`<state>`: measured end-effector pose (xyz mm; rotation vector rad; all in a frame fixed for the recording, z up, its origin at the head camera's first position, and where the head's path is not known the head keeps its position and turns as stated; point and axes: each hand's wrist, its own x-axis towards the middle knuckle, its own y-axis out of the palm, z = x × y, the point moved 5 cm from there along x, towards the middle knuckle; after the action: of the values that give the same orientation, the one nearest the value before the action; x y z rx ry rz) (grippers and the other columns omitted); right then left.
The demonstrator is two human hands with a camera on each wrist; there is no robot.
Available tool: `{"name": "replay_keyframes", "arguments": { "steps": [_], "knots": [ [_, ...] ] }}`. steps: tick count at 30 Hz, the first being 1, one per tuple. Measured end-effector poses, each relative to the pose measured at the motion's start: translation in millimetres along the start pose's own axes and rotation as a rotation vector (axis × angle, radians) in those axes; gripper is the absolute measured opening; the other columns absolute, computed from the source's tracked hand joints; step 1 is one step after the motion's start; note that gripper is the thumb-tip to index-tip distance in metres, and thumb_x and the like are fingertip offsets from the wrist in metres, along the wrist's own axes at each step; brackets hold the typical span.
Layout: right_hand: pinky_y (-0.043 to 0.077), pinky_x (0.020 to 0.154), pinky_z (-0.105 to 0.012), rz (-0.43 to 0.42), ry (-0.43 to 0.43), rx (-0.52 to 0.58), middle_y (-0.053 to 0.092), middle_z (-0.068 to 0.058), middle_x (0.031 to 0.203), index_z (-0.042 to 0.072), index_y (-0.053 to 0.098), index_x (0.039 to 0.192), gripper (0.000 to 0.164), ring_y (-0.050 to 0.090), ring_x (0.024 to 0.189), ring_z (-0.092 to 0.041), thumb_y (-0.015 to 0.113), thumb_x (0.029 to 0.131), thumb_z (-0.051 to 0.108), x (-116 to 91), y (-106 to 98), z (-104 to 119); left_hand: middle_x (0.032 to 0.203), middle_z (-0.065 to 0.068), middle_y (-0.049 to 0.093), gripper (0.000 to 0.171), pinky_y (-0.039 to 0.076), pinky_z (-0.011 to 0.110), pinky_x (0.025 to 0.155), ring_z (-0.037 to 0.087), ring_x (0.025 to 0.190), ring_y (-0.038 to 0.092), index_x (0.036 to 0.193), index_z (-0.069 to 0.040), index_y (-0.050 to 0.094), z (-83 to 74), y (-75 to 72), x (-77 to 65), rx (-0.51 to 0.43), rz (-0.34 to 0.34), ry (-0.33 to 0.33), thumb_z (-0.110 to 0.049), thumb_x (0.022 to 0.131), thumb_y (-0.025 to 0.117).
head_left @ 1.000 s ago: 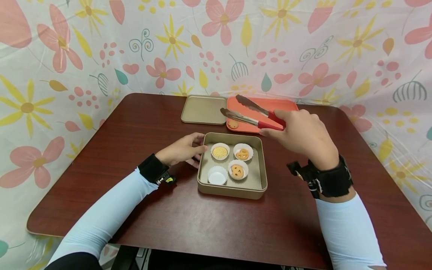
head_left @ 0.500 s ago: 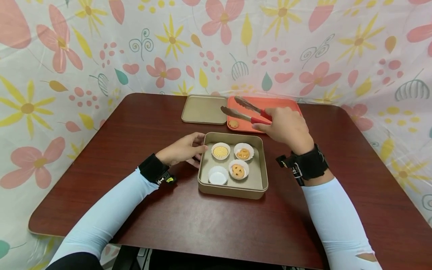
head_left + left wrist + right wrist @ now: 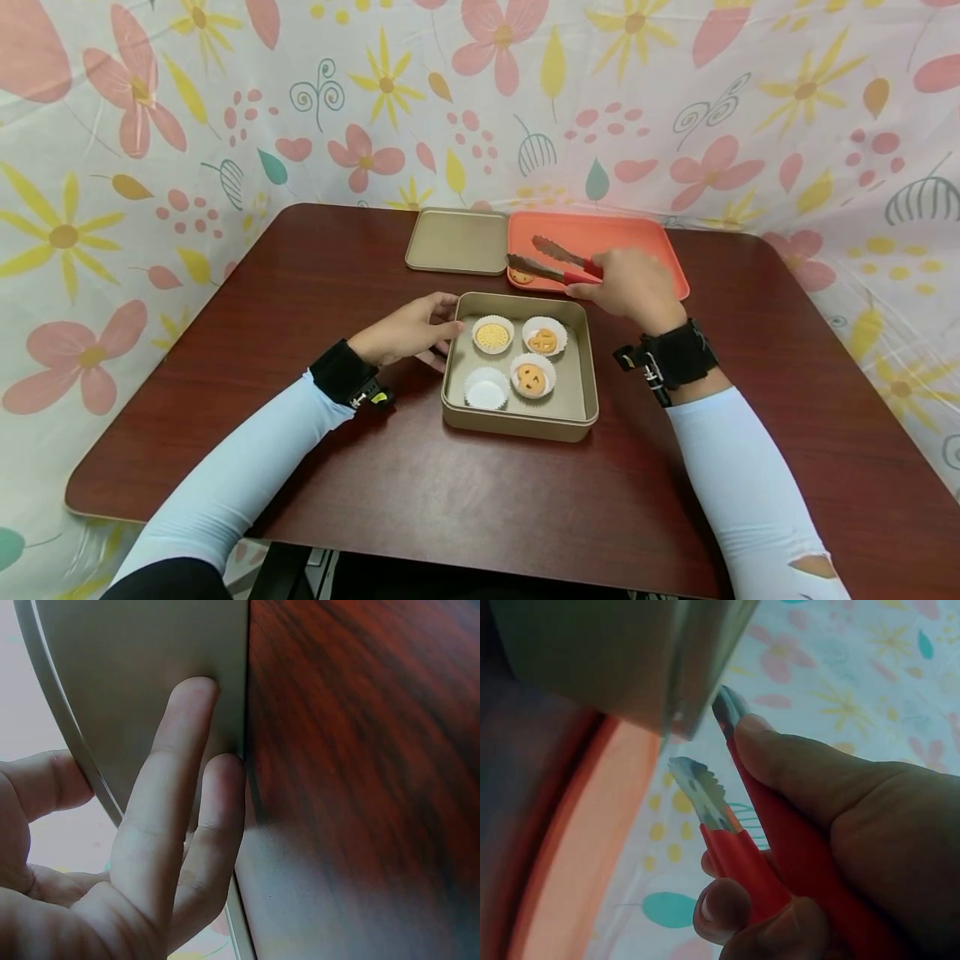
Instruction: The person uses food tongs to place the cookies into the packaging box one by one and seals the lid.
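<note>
Two hands were at work over a dark wood table (image 3: 405, 500). The right hand (image 3: 636, 287) gripped a pair of metal tongs (image 3: 551, 272) by their red handles, fingers curled round them and the thumb along one side; the tongs' arms stood apart. Their tips pointed leftward over an orange tray (image 3: 630, 233), at the far side of the table. A round cookie (image 3: 521, 277) lay in the tray's near left corner, left of the right hand and beyond the left one. The lower tong tip partly covered it in the head view; whether metal touched cookie could not be told.

The left hand (image 3: 408, 332) was against the left side of a gold square tin (image 3: 517, 425). Seen from the left wrist, two nearly straight fingers (image 3: 169, 772) pressed on the outer wall, with the thumb at the rim.

Inside the tin, between and nearer the body than the right hand, sat four white paper cups. A yellow speckled cookie (image 3: 492, 336) was in the far left cup, a pretzel (image 3: 542, 341) in the far right, and a brown-dotted cookie (image 3: 532, 379) in the near right. The near left cup (image 3: 486, 390) showed its bare bottom. A flat gold lid (image 3: 459, 242) lay just beside the tray.
</note>
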<state>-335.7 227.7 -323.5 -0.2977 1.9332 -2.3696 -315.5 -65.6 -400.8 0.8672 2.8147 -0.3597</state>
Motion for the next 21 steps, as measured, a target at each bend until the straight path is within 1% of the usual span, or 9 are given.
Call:
{"name": "replay_keyframes", "arguments": {
  "steps": [7,11,21],
  "knots": [
    [0.031,0.051,-0.033,0.029,-0.018,0.006,0.05,-0.006,0.068,0.01,0.056,0.074,0.048,0.048,0.063,-0.026,0.075,0.091,0.05,5,11,-6,0.143,0.019,0.045,0.055,0.065,0.049,0.075,0.041,0.097,0.065,0.156,-0.006,0.03,-1.0,-0.3,-0.8,0.012,0.004,0.01,-0.013,0.108,0.055],
    [0.033,0.053,-0.033,0.047,-0.016,0.012,0.052,-0.007,0.07,0.011,0.059,0.078,0.043,0.049,0.066,-0.027,0.074,0.092,0.049,6,12,-8,0.143,0.019,0.045,0.056,0.065,0.048,0.075,0.041,0.098,0.065,0.156,-0.006,0.03,-1.1,-0.3,-0.7,0.015,-0.001,0.009,-0.014,0.107,0.056],
    [0.033,0.053,-0.034,0.073,-0.033,-0.006,0.051,-0.007,0.071,0.01,0.061,0.08,0.043,0.05,0.068,-0.027,0.074,0.093,0.049,6,13,-11,0.143,0.019,0.044,0.056,0.065,0.049,0.075,0.042,0.099,0.065,0.157,-0.006,0.029,-0.4,-0.8,0.0,0.009,-0.005,0.002,-0.013,0.107,0.055]
  ]
}}
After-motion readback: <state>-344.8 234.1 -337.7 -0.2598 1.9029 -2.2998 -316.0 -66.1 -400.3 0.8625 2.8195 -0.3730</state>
